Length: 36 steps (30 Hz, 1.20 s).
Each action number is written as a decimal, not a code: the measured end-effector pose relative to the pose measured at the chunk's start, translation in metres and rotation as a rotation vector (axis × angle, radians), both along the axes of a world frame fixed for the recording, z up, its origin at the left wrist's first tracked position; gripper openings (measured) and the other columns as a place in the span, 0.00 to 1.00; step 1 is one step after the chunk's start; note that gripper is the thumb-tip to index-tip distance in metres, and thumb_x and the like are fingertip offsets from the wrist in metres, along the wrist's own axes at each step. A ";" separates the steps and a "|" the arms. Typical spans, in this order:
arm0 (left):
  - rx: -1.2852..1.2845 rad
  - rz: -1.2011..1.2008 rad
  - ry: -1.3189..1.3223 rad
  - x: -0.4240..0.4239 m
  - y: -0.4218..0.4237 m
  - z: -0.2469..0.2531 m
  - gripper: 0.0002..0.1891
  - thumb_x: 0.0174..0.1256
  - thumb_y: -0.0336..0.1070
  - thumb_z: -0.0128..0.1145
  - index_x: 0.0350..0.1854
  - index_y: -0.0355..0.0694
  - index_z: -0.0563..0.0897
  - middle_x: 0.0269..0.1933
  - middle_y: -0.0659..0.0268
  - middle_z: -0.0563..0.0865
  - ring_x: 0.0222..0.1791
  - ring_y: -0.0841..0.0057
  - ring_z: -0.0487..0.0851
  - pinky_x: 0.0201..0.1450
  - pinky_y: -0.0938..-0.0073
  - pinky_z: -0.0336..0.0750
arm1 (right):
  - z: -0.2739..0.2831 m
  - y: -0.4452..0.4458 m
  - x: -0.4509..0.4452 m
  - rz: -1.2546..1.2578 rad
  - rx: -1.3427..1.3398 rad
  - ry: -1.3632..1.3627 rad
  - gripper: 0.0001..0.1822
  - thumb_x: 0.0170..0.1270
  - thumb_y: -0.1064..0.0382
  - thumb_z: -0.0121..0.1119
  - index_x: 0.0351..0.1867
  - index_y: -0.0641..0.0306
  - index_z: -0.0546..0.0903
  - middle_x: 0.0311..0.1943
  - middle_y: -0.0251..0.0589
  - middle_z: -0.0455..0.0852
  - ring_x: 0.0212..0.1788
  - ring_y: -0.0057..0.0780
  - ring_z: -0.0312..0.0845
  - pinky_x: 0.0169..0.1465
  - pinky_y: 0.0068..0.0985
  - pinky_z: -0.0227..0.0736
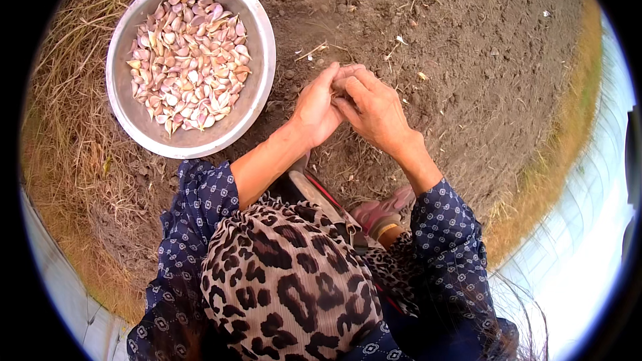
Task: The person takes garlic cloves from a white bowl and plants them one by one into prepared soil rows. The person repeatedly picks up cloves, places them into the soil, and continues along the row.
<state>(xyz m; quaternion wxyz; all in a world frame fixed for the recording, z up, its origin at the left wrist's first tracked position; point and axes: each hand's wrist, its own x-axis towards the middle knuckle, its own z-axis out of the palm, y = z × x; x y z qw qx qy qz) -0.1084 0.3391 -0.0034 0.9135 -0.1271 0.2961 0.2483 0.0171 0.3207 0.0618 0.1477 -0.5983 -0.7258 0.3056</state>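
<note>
My left hand (pixel 317 113) is held palm up and cupped above the soil. The right hand (pixel 377 109) bends in from the other side, with its curled fingers touching the left fingers. Whatever may lie between the fingertips is hidden. To the left of both hands, a round metal basin (pixel 200 141) rests on the ground. Many loose garlic cloves (pixel 193 60), pinkish and cream, cover much of its bottom. Neither hand touches the basin.
Crumbly brown soil (pixel 481 65) with bits of straw spreads ahead and right. Dry grass (pixel 65 90) borders the left side. A shoe (pixel 383 208) and a pale bar (pixel 315 191) with red edging show below my hands. Pale ground (pixel 567 215) curves along the right rim.
</note>
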 end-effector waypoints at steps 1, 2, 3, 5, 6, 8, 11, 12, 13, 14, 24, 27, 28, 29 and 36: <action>0.023 -0.015 0.022 0.001 -0.001 0.002 0.23 0.79 0.47 0.36 0.61 0.33 0.72 0.57 0.57 0.79 0.58 0.69 0.77 0.63 0.63 0.72 | 0.003 0.000 0.000 -0.006 -0.053 -0.020 0.12 0.58 0.67 0.62 0.44 0.64 0.78 0.39 0.45 0.80 0.40 0.46 0.80 0.41 0.36 0.77; 0.027 -0.058 0.092 0.000 -0.004 0.005 0.23 0.79 0.46 0.35 0.61 0.33 0.72 0.57 0.57 0.78 0.59 0.69 0.77 0.63 0.63 0.72 | 0.005 0.000 0.001 -0.011 -0.106 -0.040 0.13 0.58 0.68 0.62 0.45 0.65 0.77 0.40 0.46 0.80 0.41 0.47 0.80 0.41 0.36 0.78; 0.041 -0.058 0.080 -0.001 -0.005 0.007 0.23 0.79 0.46 0.36 0.60 0.33 0.73 0.57 0.57 0.78 0.58 0.69 0.77 0.63 0.64 0.71 | 0.003 0.000 0.000 0.004 -0.087 -0.045 0.11 0.59 0.65 0.61 0.41 0.64 0.75 0.36 0.45 0.80 0.39 0.47 0.80 0.39 0.37 0.77; 0.066 -0.055 0.056 -0.001 -0.005 0.012 0.22 0.79 0.47 0.37 0.57 0.32 0.75 0.55 0.58 0.79 0.57 0.71 0.77 0.64 0.65 0.70 | 0.007 0.000 0.002 0.018 -0.089 -0.035 0.11 0.59 0.66 0.60 0.41 0.64 0.75 0.37 0.45 0.80 0.38 0.46 0.80 0.39 0.37 0.77; 0.074 -0.050 0.052 -0.001 -0.005 0.013 0.22 0.79 0.47 0.38 0.56 0.32 0.75 0.54 0.58 0.79 0.56 0.71 0.77 0.64 0.66 0.70 | 0.007 0.000 0.002 0.002 -0.092 -0.016 0.10 0.59 0.67 0.61 0.41 0.65 0.75 0.37 0.46 0.80 0.39 0.47 0.80 0.40 0.37 0.77; 0.049 -0.016 0.064 0.001 -0.004 0.014 0.22 0.79 0.46 0.38 0.56 0.31 0.75 0.55 0.58 0.79 0.56 0.71 0.77 0.64 0.66 0.70 | 0.007 0.000 0.004 -0.028 -0.100 0.021 0.10 0.58 0.69 0.61 0.41 0.66 0.76 0.39 0.47 0.81 0.40 0.48 0.81 0.42 0.37 0.77; 0.042 0.018 0.020 0.002 -0.003 0.008 0.22 0.79 0.46 0.39 0.56 0.30 0.74 0.54 0.56 0.79 0.56 0.69 0.78 0.65 0.65 0.70 | 0.005 0.000 0.003 -0.092 0.075 0.107 0.07 0.57 0.73 0.62 0.37 0.67 0.77 0.35 0.46 0.82 0.37 0.45 0.82 0.40 0.35 0.78; 0.047 0.027 -0.005 0.002 -0.001 0.007 0.22 0.78 0.45 0.39 0.55 0.29 0.74 0.54 0.55 0.79 0.56 0.68 0.78 0.65 0.64 0.70 | 0.006 0.002 0.006 -0.145 0.058 0.085 0.06 0.57 0.72 0.62 0.36 0.66 0.78 0.34 0.45 0.81 0.36 0.45 0.81 0.38 0.34 0.77; 0.023 0.034 -0.010 0.002 0.000 0.006 0.22 0.78 0.46 0.40 0.55 0.29 0.74 0.53 0.54 0.80 0.56 0.67 0.78 0.65 0.63 0.70 | 0.007 0.003 0.011 -0.197 0.041 0.064 0.06 0.58 0.71 0.62 0.35 0.65 0.78 0.33 0.45 0.81 0.34 0.44 0.81 0.36 0.34 0.77; -0.002 0.041 -0.015 0.002 0.000 0.006 0.22 0.78 0.46 0.40 0.55 0.28 0.73 0.53 0.53 0.80 0.56 0.65 0.78 0.66 0.61 0.70 | 0.008 0.005 0.017 -0.249 0.024 0.044 0.05 0.58 0.70 0.63 0.34 0.64 0.78 0.32 0.44 0.81 0.33 0.44 0.81 0.34 0.33 0.76; -0.015 0.001 0.037 0.011 0.002 0.002 0.23 0.77 0.46 0.40 0.54 0.26 0.72 0.52 0.47 0.80 0.58 0.54 0.78 0.64 0.57 0.74 | -0.041 0.117 0.179 -0.731 0.025 -0.316 0.09 0.64 0.63 0.60 0.40 0.66 0.85 0.31 0.48 0.87 0.36 0.36 0.84 0.44 0.32 0.76; 0.000 -0.002 0.054 0.011 0.004 0.002 0.23 0.78 0.46 0.40 0.53 0.26 0.73 0.50 0.48 0.80 0.57 0.56 0.79 0.63 0.59 0.75 | -0.050 0.140 0.192 -0.662 -0.030 -0.464 0.09 0.65 0.62 0.58 0.40 0.66 0.84 0.33 0.52 0.87 0.39 0.43 0.84 0.47 0.37 0.75; 0.003 -0.004 0.061 0.011 0.005 0.002 0.22 0.78 0.46 0.39 0.52 0.27 0.73 0.50 0.49 0.80 0.56 0.58 0.80 0.62 0.60 0.76 | -0.052 0.146 0.195 -0.630 -0.054 -0.502 0.10 0.65 0.62 0.57 0.40 0.65 0.84 0.34 0.53 0.87 0.40 0.45 0.83 0.48 0.38 0.75; 0.010 -0.004 0.056 0.012 0.007 0.000 0.22 0.78 0.46 0.39 0.53 0.26 0.73 0.50 0.48 0.80 0.56 0.57 0.79 0.62 0.59 0.75 | -0.056 0.151 0.197 -0.612 -0.078 -0.496 0.09 0.65 0.63 0.57 0.39 0.65 0.84 0.35 0.53 0.87 0.41 0.46 0.83 0.49 0.38 0.75; 0.015 -0.010 0.047 0.021 0.016 -0.002 0.23 0.78 0.46 0.40 0.53 0.26 0.72 0.51 0.47 0.79 0.58 0.54 0.78 0.64 0.58 0.75 | -0.074 0.160 0.203 -0.353 -0.038 -0.591 0.07 0.61 0.70 0.51 0.29 0.71 0.79 0.32 0.59 0.83 0.40 0.54 0.81 0.48 0.46 0.74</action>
